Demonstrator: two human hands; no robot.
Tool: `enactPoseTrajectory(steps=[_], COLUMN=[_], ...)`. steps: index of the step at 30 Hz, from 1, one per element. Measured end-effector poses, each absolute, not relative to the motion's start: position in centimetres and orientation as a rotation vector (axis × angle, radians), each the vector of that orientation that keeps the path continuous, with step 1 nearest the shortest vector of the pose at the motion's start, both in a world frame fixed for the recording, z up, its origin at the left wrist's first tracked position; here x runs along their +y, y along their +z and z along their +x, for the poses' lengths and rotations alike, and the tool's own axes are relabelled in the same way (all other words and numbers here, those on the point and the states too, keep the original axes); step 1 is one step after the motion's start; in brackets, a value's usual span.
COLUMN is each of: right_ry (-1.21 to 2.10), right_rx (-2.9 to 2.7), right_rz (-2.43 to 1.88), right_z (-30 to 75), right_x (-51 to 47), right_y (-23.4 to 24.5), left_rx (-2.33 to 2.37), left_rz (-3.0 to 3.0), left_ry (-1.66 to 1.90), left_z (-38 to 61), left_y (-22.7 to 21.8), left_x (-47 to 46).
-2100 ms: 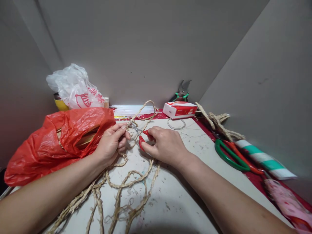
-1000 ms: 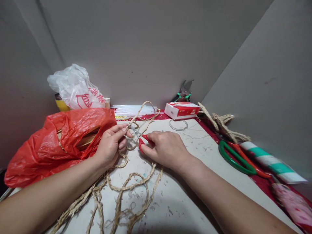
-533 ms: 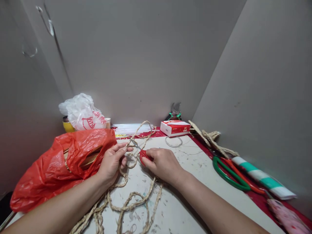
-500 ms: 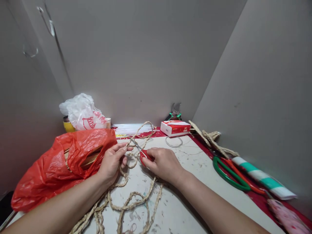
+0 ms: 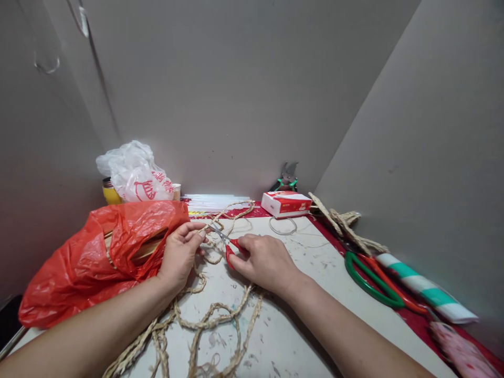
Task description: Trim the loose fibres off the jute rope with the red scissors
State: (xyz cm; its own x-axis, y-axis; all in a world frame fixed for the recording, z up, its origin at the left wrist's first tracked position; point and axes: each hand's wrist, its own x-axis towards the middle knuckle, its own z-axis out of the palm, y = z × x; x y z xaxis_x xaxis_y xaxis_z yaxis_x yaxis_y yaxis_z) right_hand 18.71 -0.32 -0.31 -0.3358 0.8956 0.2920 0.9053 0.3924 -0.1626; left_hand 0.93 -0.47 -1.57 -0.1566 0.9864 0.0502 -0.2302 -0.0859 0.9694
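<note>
My left hand (image 5: pixel 181 255) pinches a braided straw rope (image 5: pixel 214 319) between thumb and fingers, beside the red plastic bag. Red-handled scissors (image 5: pixel 229 249) sit in my right hand (image 5: pixel 268 262), with thumb and fingers at the handles. Their blades are spread and point up and left at the rope just past my left fingertips. Whether the blades touch the strand, I cannot tell. Loops of rope trail across the white board (image 5: pixel 299 310) and down toward the near edge. Another loop stands beyond the scissors.
At left lies a red plastic bag (image 5: pixel 74 268) with wooden pieces inside; a white bag (image 5: pixel 136 170) sits behind it. Along the back are clear sticks (image 5: pixel 216 201), a red-white box (image 5: pixel 286 204) and pliers (image 5: pixel 289 177). Green-handled shears (image 5: pixel 370 281) and a striped roll (image 5: pixel 427 287) lie at right.
The scissor handles have spread wider apart and the blades have opened. The rope loop beyond them has sunk lower. My left hand has shifted slightly, and the camera view has tilted a little.
</note>
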Motion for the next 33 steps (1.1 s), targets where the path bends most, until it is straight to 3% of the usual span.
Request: enactPoseTrajectory(steps=[6,14,33], right_ry=[-0.128,0.041,0.085], right_rx=[-2.399,-2.425,-2.361], right_rz=[-1.611,-1.572,-1.59], right_z=[18.39,18.5,18.51], right_x=[-0.86,-0.87,-0.63], right_y=[0.25,0.11,-0.31], left_rx=[1.131,1.136,1.091], left_rz=[1.032,1.017,0.94], left_ry=[1.539,1.557,1.534], left_z=[0.95,1.04,1.03], left_y=[-1.53,-1.2,-1.39], left_x=[-0.74,-0.71,-0.35])
